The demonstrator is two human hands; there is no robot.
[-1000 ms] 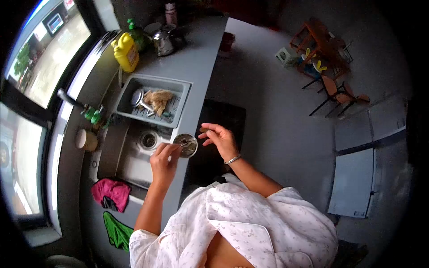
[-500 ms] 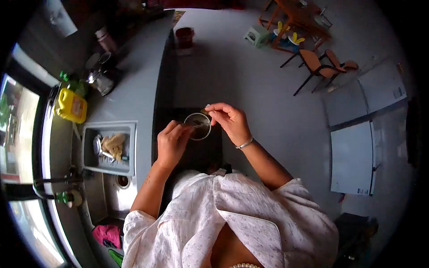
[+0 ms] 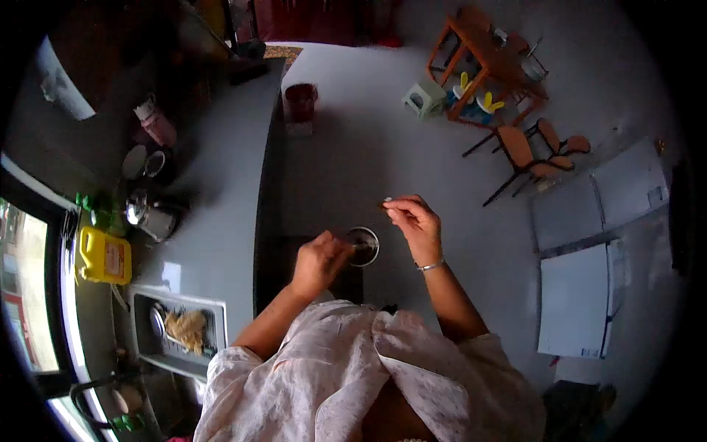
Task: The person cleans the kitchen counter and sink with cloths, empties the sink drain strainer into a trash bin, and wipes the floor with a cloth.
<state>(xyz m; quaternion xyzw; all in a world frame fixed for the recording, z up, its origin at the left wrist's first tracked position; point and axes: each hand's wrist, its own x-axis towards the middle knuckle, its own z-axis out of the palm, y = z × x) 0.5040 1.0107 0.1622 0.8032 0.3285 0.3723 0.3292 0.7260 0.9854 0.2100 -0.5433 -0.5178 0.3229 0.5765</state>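
My left hand [image 3: 322,264] is closed at the left side of a round cup [image 3: 377,247] with a pale rim. The cup is seen from above, its inside dark with something lighter in it that I cannot make out. Whether the fingers grip a handle or the rim is hidden. Up and to the right of the cup, apart from it, my right hand [image 3: 417,225] pinches a small brownish thing [image 3: 384,204] with a whitish spot between thumb and fingertips. A bracelet circles the right wrist.
Along the left runs a grey counter [image 3: 221,184] with a kettle [image 3: 152,217], a pink bottle [image 3: 156,127] and a yellow jug [image 3: 105,256]. A sink basin [image 3: 217,324] holds a tan cloth. A red bucket [image 3: 300,102], stool [image 3: 425,99], chairs [image 3: 514,146] and white refrigerator [image 3: 574,302] stand beyond.
My right hand has moved away from the cup's rim, with the small thing still in its fingers. Both hands and the cup appear lower and further right; the whole view has shifted too.
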